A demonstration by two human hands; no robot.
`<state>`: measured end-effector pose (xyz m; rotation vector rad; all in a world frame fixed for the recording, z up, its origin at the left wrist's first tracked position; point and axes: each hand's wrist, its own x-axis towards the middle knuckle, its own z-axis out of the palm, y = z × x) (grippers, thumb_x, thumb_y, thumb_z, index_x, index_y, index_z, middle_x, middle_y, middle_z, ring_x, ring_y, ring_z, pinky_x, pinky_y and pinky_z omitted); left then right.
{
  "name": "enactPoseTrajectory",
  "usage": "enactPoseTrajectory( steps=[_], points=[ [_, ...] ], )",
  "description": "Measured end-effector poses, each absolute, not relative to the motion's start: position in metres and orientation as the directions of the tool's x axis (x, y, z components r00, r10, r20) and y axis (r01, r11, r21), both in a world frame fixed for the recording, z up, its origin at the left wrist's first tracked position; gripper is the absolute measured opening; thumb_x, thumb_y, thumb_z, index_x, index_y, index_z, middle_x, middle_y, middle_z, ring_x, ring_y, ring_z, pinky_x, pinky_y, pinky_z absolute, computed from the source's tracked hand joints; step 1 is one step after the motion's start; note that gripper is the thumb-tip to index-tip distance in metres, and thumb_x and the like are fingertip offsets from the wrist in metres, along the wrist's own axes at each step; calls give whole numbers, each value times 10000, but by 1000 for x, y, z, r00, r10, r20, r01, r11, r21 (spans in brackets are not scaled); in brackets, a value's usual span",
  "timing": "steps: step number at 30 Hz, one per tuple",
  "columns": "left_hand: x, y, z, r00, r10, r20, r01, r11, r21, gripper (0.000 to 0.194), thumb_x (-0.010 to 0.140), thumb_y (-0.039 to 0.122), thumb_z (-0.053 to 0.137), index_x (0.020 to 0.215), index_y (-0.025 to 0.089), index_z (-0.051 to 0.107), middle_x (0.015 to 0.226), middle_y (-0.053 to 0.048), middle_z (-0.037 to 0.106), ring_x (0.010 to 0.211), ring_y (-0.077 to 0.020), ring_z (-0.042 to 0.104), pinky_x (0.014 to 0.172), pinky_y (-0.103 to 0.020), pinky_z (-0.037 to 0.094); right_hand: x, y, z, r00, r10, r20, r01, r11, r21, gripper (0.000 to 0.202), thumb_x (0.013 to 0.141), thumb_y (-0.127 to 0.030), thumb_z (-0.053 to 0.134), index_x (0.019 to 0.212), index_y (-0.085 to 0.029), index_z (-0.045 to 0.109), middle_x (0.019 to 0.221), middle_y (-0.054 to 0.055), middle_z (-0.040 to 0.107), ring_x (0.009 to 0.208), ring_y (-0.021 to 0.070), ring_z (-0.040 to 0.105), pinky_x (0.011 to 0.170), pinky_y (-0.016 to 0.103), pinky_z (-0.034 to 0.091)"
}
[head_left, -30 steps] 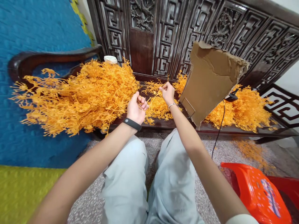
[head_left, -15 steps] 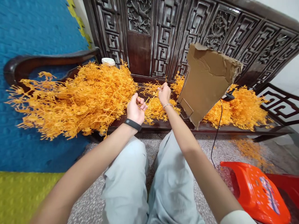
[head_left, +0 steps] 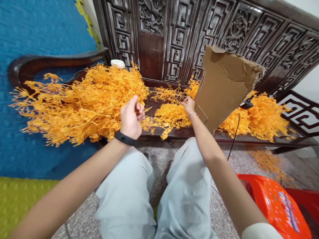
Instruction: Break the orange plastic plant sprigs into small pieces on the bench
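Observation:
My left hand (head_left: 132,118), with a black band at the wrist, is closed on an orange sprig (head_left: 161,126) that trails to its right over the bench edge. Behind that hand lies a big heap of orange branches (head_left: 82,103). My right hand (head_left: 188,105) is closed in a pinch beside a cardboard sheet (head_left: 224,79); what it pinches, if anything, is too small to make out. Between the hands a smaller orange pile (head_left: 170,114) rests on the dark wooden bench, with loose thin sprigs (head_left: 166,94) behind it.
More orange branches (head_left: 266,116) and a black clip-like object (head_left: 247,103) with a cable are right of the cardboard. A white roll (head_left: 117,63) stands behind the big heap. A red stool (head_left: 271,202) is at the lower right. Carved wooden panels rise behind the bench.
My left hand has moved left, drawing the sprig towards the big heap. My right hand has shifted right, towards the cardboard, and the hands are farther apart.

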<state>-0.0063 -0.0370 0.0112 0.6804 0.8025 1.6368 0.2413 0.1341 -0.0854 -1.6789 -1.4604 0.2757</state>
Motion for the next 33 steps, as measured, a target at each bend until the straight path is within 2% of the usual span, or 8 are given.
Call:
enactPoseTrajectory(
  steps=[4,11,18,21,25,29,31,33],
  points=[
    [-15,-39,12,-228,973,33,-571,-161,805,429,871,249,447,460,161,360,406,42,341,323,-32,236,330,-192,155,257,133,-98,203,933,299,742,53,-668,68,654,-147,645,687,-154,587,652,-29,494,646,121,459,728,290,399],
    [-24,-37,11,-277,961,27,-543,-180,821,432,888,237,411,467,161,350,398,42,343,318,-31,237,324,-179,166,271,127,-101,233,921,313,734,45,-678,110,685,-179,640,788,-139,642,723,6,555,695,138,497,776,316,412],
    [-29,-30,6,-283,958,-32,-575,-143,805,413,860,293,487,490,171,352,404,45,360,312,-28,256,317,-169,187,239,113,-70,130,904,406,656,229,-719,88,697,-206,646,755,-140,641,807,27,619,647,107,504,738,287,430],
    [-28,-28,3,-299,953,-45,-597,-150,788,409,829,325,539,497,177,350,404,48,359,308,-26,266,316,-178,192,220,96,-55,12,914,405,554,331,-764,125,725,-275,638,716,-151,625,741,12,614,596,99,512,696,285,442],
    [-27,-25,0,-298,953,-50,-607,-149,780,406,829,325,534,500,176,349,406,52,350,305,-26,275,324,-191,194,199,66,-33,-149,909,389,296,417,-859,287,770,-433,596,676,-163,601,652,14,602,582,106,559,639,268,468],
    [-29,-24,-1,-292,954,-69,-618,-133,775,405,863,309,477,504,174,347,414,49,341,314,-29,271,340,-198,189,187,38,-19,-365,901,233,227,329,-916,398,768,-545,558,736,-158,644,701,43,647,603,108,593,623,258,494],
    [-31,-24,1,-294,952,-90,-629,-121,768,412,877,308,451,505,174,333,415,47,335,317,-32,255,346,-206,176,183,28,-18,-519,852,69,285,249,-926,362,715,-493,647,847,-158,673,795,54,684,657,117,619,660,262,511],
    [-32,-25,3,-296,950,-99,-637,-119,762,414,890,289,419,505,173,322,420,44,326,322,-34,240,355,-216,161,179,22,-21,-636,770,-50,324,207,-923,412,629,-355,755,988,-174,666,908,48,694,750,127,637,730,265,519]
  ],
)
